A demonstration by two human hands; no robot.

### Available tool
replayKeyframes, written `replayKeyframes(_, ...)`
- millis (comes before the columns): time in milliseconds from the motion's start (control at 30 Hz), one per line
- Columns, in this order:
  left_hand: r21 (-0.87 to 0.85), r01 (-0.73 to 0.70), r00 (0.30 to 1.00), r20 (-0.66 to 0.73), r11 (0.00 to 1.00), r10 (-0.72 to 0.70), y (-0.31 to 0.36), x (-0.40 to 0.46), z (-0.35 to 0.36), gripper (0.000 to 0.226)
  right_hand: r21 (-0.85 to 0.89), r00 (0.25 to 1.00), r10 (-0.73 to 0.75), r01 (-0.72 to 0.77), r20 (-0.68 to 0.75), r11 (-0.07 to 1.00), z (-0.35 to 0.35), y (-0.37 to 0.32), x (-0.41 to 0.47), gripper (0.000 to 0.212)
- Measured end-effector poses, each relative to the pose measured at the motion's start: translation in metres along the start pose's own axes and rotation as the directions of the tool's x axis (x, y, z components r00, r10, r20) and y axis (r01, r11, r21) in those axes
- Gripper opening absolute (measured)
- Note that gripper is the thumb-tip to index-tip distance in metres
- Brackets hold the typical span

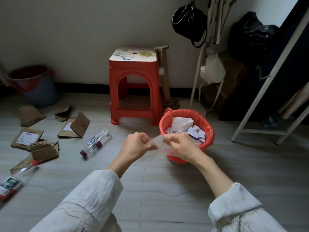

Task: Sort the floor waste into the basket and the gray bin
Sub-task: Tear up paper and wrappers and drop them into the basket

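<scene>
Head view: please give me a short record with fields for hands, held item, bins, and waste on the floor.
left hand: pinches clear plastic film
right hand: pinches the same film
basket: red-lined, holds paper scraps, beside right hand
gray bin: far left, by wall
floor waste: plastic bottles, cardboard pieces

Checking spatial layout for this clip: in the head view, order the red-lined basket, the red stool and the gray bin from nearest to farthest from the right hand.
From the right hand:
1. Red-lined basket, directly behind and beneath the hand, partly covered by it.
2. Red stool, farther back and to the left, by the wall.
3. Gray bin, far left against the wall.
</scene>
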State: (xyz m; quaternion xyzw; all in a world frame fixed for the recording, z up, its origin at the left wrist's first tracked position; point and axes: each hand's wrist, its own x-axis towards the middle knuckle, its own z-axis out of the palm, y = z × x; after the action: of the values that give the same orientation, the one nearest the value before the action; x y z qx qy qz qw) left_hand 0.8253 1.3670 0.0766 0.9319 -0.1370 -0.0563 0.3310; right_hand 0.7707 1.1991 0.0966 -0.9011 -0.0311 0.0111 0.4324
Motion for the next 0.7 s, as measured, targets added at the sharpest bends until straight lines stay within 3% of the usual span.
replayKeyframes(67, -0.087, 0.067, 0.998, 0.016, 0.994, -0.066, 0.001, 0.001, 0.001, 0.027, -0.078, 0.994, -0.058, 0.051, -0.095, 0.996, 0.004, -0.002, 0.002, 0.021)
replayKeyframes(133, -0.296, 0.176, 0.984, 0.05, 0.939, -0.169, 0.001, 0.001, 0.0, 0.024, -0.149, 0.98, -0.129, 0.106, -0.154, 0.983, 0.01, -0.004, 0.004, 0.023)
replayKeyframes(267, -0.638, 0.367, 0.93, 0.227, 0.678, -0.29, 0.004, -0.001, -0.005, 0.02, -0.319, 0.932, -0.273, 0.19, -0.24, 0.929, 0.019, -0.008, 0.007, 0.028)
replayKeyframes(367, -0.779, 0.467, 0.885, 0.408, 0.419, -0.226, 0.011, -0.004, -0.011, 0.011, -0.366, 0.918, -0.313, 0.212, -0.245, 0.906, 0.02, -0.009, 0.007, 0.036)
replayKeyframes(467, -0.853, 0.521, 0.834, 0.512, -0.01, -0.205, 0.009, 0.0, -0.019, 0.016, -0.469, 0.9, -0.39, 0.263, -0.196, 0.843, 0.023, -0.002, 0.011, 0.033)
replayKeyframes(500, -0.848, 0.522, 0.824, 0.529, -0.088, -0.204, 0.006, 0.002, -0.02, 0.016, -0.486, 0.903, -0.4, 0.281, -0.159, 0.828, 0.024, -0.001, 0.012, 0.036)
replayKeyframes(533, -0.845, 0.526, 0.821, 0.534, -0.1, -0.202, 0.003, 0.003, -0.02, 0.02, -0.494, 0.913, -0.392, 0.291, -0.112, 0.819, 0.025, -0.001, 0.013, 0.039)
replayKeyframes(633, -0.839, 0.541, 0.824, 0.514, 0.061, -0.24, -0.005, 0.006, -0.013, 0.02, -0.458, 0.954, -0.291, 0.289, 0.066, 0.841, 0.032, 0.003, 0.008, 0.054)
replayKeyframes(700, -0.833, 0.55, 0.807, 0.513, 0.058, -0.293, -0.008, 0.01, -0.007, 0.011, -0.483, 0.965, -0.221, 0.26, 0.137, 0.836, 0.038, 0.007, 0.003, 0.075)
